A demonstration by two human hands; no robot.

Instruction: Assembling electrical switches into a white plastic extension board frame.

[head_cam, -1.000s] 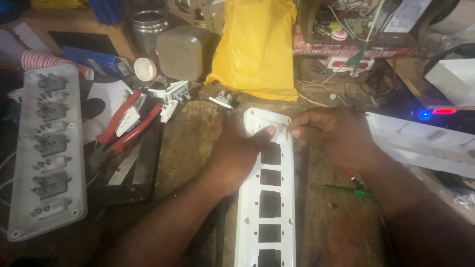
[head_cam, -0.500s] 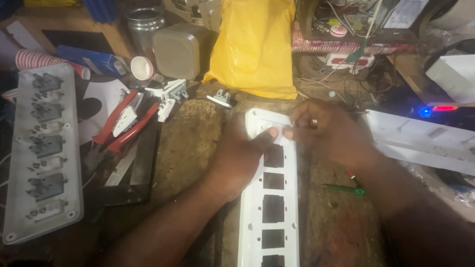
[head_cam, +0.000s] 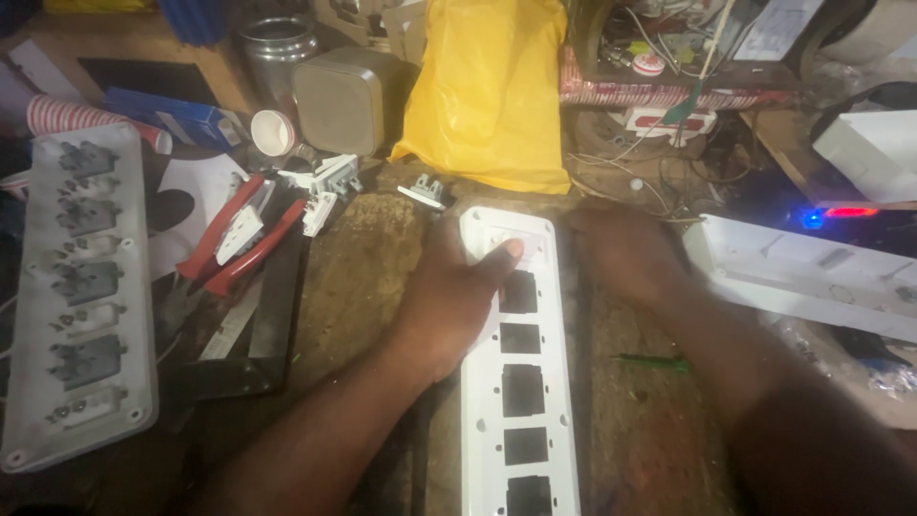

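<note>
The long white plastic socket cover with square cut-outs lies on the worn wooden table; the left hand presses its top end, thumb on it; the right hand rests beside its edge, blurred, grip unclear; red-handled pliers lie well left.

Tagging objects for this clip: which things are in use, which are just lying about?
In use:
- white socket strip cover, pressed by the left hand
- right hand just beside its top end

Lying about:
- red pliers
- grey socket strip
- yellow bag
- white casing
</note>
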